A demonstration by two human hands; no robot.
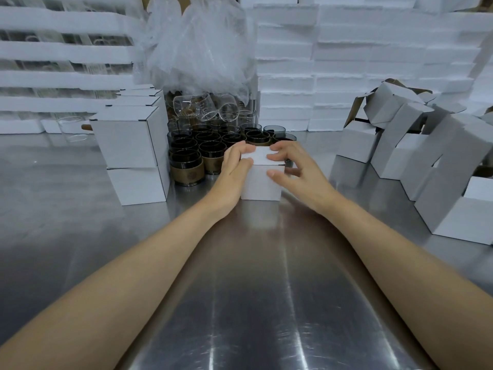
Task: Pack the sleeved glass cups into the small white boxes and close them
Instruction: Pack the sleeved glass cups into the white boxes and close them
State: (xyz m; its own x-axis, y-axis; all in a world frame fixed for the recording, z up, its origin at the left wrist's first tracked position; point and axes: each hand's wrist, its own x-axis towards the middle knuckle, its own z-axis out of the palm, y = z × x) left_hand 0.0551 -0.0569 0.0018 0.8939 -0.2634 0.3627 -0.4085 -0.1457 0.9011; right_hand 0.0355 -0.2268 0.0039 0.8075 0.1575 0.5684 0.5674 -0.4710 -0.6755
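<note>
1. White closed boxes (pixel 128 140) stand stacked at your left. The sleeved glass cups (pixel 186 166) crowd just beside them on the steel table (pixel 253 289).
2. Your left hand (pixel 234 166) curls over the left edge of the small white box (pixel 262 182) at centre and grips it. The lid lies nearly flat, so you cannot see whether a cup is inside.
3. Your right hand (pixel 290 169) pinches the lid's front edge, fingertips on top and thumb on the front face. You appear to be closing the box; next, press the flap fully home.
4. Open boxes (pixel 400 145) lie heaped at your right.
</note>
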